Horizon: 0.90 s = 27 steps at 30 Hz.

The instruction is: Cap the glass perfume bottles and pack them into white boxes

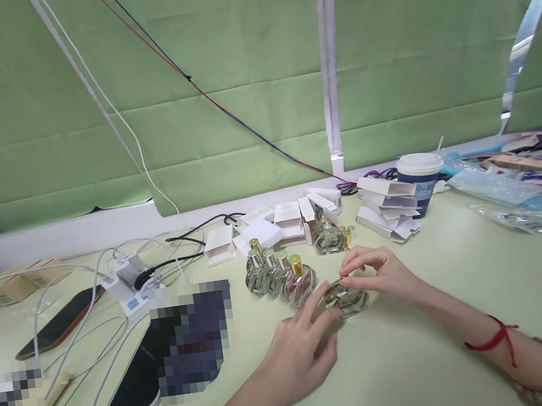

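A rounded clear glass bottle [347, 299] rests on the pale green table in front of me. My left hand [306, 345] steadies its left side between thumb and fingers. At the bottle's top, my right hand [373, 274] pinches the small gold neck piece with thumb and fingertips. Just left stands a row of similar glass bottles [281, 278] with gold and silvery caps. Behind, another glass bottle [329, 238] has no tall cap on it, and a loose gold cap [347, 238] is beside it.
Small white boxes [288, 222] lie at the back, with more stacked boxes [388, 207] near a lidded cup [419, 180]. At left are a phone [134, 374], a power strip [133, 294] and tangled cables. Plastic bags [493, 184] lie at right.
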Available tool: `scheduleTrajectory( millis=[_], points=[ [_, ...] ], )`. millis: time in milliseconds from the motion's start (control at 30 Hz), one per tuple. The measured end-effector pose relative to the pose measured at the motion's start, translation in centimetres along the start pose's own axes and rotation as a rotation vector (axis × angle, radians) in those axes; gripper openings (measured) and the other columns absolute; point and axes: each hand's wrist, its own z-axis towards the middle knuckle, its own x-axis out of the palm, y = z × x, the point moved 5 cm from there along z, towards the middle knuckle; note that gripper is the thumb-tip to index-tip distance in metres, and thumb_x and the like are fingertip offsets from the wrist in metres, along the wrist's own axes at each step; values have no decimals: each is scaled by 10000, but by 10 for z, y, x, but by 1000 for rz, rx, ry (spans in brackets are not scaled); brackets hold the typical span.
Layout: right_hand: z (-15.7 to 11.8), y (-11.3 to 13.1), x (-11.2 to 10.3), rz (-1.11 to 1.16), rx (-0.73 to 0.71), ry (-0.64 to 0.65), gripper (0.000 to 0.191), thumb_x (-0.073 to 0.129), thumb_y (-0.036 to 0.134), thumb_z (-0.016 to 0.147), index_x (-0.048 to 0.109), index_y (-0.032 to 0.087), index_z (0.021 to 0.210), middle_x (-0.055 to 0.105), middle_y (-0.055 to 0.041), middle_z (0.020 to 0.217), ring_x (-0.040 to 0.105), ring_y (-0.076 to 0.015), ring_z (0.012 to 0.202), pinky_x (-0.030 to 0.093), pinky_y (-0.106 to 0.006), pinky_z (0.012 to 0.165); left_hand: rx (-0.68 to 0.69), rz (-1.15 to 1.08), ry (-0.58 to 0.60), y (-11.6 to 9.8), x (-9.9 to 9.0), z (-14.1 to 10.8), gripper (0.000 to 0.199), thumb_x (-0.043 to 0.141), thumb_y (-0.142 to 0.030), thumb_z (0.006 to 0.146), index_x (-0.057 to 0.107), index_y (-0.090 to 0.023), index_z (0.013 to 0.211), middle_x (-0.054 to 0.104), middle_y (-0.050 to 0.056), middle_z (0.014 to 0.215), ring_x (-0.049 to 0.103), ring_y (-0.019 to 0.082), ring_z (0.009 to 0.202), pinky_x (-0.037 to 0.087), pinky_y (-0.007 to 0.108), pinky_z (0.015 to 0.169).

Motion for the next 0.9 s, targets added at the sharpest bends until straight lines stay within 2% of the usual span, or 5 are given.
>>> scheduleTrajectory(
  millis=[267, 433, 633, 733, 900],
  points=[
    [-2, 2, 3, -39, 7, 14, 186, 729, 386, 687, 700, 206, 719, 624, -50, 759, 513, -151, 706, 388, -283, 624, -14, -11, 11, 1, 0, 0, 333, 393, -167, 828, 466, -280, 1132, 260, 17, 1485, 642, 170, 883, 529, 316, 674],
    [-3, -5, 2, -83, 128, 5, 275, 734, 389, 677, 671, 198, 864, 522, -4, 686, 398, -112, 623, 373, -256, 586, -24, -3, 13, 1, 1, -1, 318, 390, -178, 835, 461, -281, 1127, 274, 28, 1478, 648, 175, 826, 528, 347, 673],
    [-4, 6, 7, 46, 78, 177, 489, 707, 368, 724, 568, 243, 1176, 594, -68, 1141, 537, -177, 989, 466, -301, 811, -12, -3, 8, 1, 3, -2, 323, 393, -177, 838, 463, -278, 1137, 273, 31, 1478, 644, 160, 817, 522, 320, 677],
    [-5, 4, 9, 86, 141, 178, 498, 682, 380, 752, 545, 220, 1203, 655, -80, 994, 576, -197, 981, 490, -340, 815, -10, -8, 6, 0, 1, -1, 325, 398, -170, 832, 468, -276, 1132, 270, 23, 1479, 643, 160, 839, 517, 295, 647],
    [-4, -6, 8, 69, 207, 76, 480, 748, 405, 665, 622, 200, 1080, 608, -42, 824, 594, -172, 840, 510, -291, 716, 7, 0, 4, -2, 0, 0, 335, 388, -170, 837, 460, -287, 1143, 269, 16, 1479, 643, 163, 856, 520, 310, 665]
  ],
)
